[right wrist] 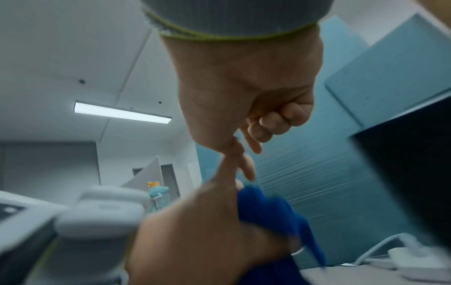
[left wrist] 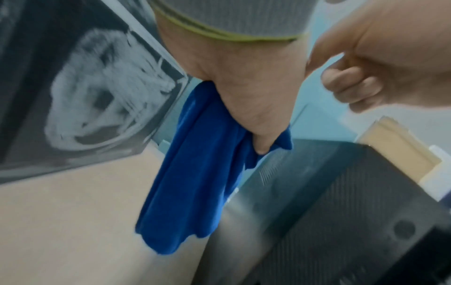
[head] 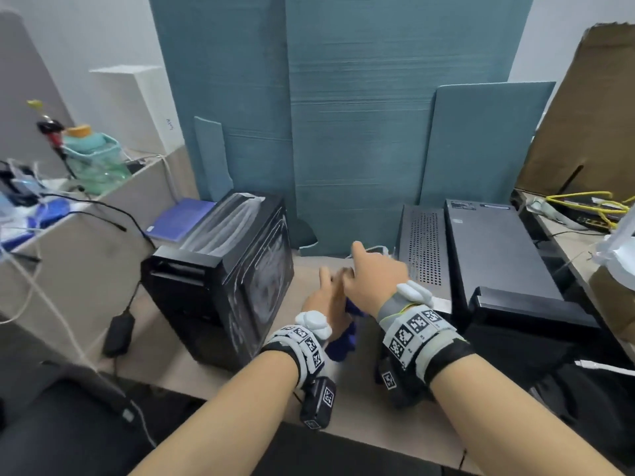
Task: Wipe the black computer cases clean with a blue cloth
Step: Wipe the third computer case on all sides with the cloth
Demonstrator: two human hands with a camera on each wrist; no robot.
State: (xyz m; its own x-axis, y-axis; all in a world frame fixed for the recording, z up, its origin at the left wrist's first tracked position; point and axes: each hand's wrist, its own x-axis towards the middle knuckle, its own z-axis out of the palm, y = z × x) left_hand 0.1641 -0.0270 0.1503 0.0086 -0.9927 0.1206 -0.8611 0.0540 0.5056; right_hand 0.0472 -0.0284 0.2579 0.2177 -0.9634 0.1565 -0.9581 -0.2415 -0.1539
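Observation:
My left hand [head: 326, 297] grips a bunched blue cloth [head: 343, 341], which hangs below it over the beige desk [head: 309, 269]. In the left wrist view the left hand [left wrist: 244, 96] pinches the cloth [left wrist: 195, 173] with the thumb. My right hand [head: 374, 273] hovers just beside it, fingers curled, one digit sticking out, holding nothing; the right hand [right wrist: 244, 86] touches the left hand [right wrist: 207, 231] above the cloth [right wrist: 263, 208]. A black tower case [head: 223, 280] with white smears on its side stands left. A perforated case [head: 424, 249] and a flat black case [head: 494, 249] lie right.
Teal panels [head: 343, 132] stand behind the cases, with cardboard [head: 584, 132] at the right. A blue notebook [head: 178, 218], a teal bottle [head: 92, 156] and cables sit at the left. A black power brick [head: 118, 333] lies near the tower. A white adapter [right wrist: 415, 258] lies behind.

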